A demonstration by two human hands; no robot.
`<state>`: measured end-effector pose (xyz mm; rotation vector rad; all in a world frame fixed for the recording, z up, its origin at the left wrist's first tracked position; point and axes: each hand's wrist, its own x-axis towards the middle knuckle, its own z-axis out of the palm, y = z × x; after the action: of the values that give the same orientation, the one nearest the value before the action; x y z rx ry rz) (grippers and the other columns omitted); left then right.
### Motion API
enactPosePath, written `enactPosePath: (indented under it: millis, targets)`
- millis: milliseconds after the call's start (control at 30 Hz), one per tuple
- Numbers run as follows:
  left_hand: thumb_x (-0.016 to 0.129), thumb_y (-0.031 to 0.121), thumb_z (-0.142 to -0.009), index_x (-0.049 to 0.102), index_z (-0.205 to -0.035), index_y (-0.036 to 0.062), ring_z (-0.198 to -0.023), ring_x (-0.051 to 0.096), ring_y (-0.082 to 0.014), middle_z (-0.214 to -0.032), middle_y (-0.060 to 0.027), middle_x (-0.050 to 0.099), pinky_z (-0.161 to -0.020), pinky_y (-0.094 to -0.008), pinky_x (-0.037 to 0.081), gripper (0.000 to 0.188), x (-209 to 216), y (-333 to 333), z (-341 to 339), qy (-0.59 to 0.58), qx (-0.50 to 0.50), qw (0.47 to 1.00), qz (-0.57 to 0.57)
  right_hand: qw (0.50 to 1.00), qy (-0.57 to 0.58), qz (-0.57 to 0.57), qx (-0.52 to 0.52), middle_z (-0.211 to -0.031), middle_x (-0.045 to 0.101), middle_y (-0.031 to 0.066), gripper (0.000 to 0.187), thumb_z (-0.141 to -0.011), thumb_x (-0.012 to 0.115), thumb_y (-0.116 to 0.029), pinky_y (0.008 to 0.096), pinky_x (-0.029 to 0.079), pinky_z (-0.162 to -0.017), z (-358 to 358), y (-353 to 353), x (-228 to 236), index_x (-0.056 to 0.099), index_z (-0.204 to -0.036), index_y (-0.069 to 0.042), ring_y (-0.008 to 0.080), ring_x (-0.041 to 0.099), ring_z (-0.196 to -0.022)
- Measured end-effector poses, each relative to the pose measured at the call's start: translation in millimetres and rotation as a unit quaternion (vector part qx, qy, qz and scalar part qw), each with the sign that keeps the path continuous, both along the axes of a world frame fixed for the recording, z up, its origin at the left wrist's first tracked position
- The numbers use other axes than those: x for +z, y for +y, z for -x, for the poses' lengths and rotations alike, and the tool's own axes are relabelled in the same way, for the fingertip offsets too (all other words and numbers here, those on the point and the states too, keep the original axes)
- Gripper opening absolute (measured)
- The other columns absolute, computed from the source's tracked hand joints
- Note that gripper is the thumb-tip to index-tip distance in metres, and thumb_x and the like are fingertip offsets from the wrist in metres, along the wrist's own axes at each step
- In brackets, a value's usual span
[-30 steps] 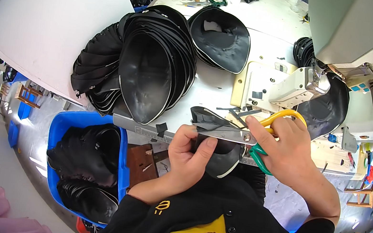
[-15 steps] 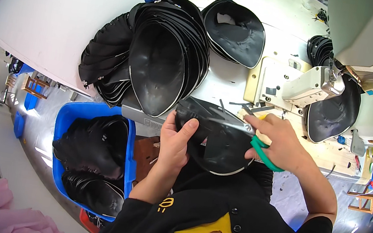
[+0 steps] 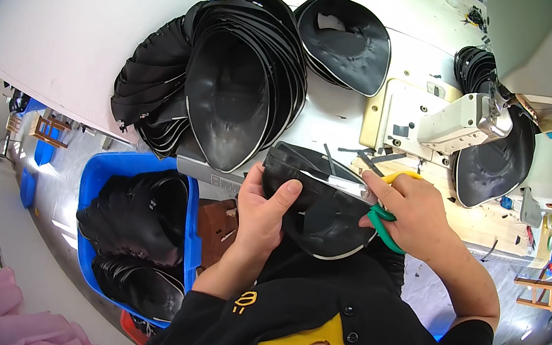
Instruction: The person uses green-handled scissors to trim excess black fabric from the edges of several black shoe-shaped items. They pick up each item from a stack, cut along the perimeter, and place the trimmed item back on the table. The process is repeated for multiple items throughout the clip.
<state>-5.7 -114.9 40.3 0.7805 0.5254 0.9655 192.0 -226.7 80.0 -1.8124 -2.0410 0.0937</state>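
At the left a blue bin (image 3: 193, 239) holds black moulded pieces (image 3: 134, 215); above it, on the white worktop (image 3: 330, 98), a large stack of black shells (image 3: 227, 94) with pale edging leans in overlapping layers, and a smaller stack (image 3: 346, 40) sits behind it to the right; the left hand (image 3: 261, 214) is clamped on a black shell (image 3: 336, 226), thumb on its near face, at the worktop's front edge and just above the person's lap; scissors (image 3: 349, 186) lie with their blades along the shell's upper part, though whether the blades are parted is hard to tell; the right hand (image 3: 419, 215) is closed round their green and yellow handles; dark strips (image 3: 378, 157) lie just beyond; farther right stand a sewing machine arm (image 3: 453, 131) and 1 more black shell (image 3: 494, 166) beside it; the step in hand looks like trimming along the held shell; the next move seems to call for a steady left pinch, fingertips clear of the blades, and a careful line near the edge.
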Motion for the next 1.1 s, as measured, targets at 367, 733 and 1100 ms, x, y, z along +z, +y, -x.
enactPosePath:
  millis: [367,733,1100]
  targets:
    - [0.067,0.003,-0.081,0.053,-0.096,0.0017,-0.079,0.055,-0.0057,-0.090,-0.0019,0.061,-0.072,-0.0215,0.046,0.020,1.0,-20.9,-2.2,0.115,-0.013,0.979,-0.170,0.999,-0.029,0.002,0.024,-0.072,0.051,0.0050,0.058,-0.068,0.074,-0.036,0.0363,0.041,-0.058,-1.7,-2.2,18.3,0.053,-0.117,-0.013,0.0238,0.053,-0.063]
    - [0.065,0.003,-0.083,0.051,-0.102,0.0018,-0.086,0.056,-0.0084,-0.095,-0.0037,0.061,-0.078,-0.0243,0.046,0.024,-7.6,-19.6,-3.3,0.091,-0.035,0.990,-0.104,0.999,0.010,-0.002,-0.052,-0.071,0.056,0.0057,0.067,-0.060,0.078,-0.034,0.0349,0.045,-0.056,-10.3,-3.2,4.9,0.055,-0.118,-0.009,0.0257,0.058,-0.064]
    - [0.060,-0.001,-0.083,0.048,-0.114,0.0024,-0.093,0.061,-0.0187,-0.104,-0.0093,0.060,-0.085,-0.0334,0.050,0.034,-12.1,-11.3,-5.1,-0.006,-0.007,1.000,-0.014,0.998,-0.045,-0.045,-0.003,-0.072,0.049,0.0039,0.061,-0.063,0.076,-0.034,0.0359,0.040,-0.062,-1.9,-6.1,8.5,0.055,-0.116,-0.014,0.0229,0.053,-0.065]
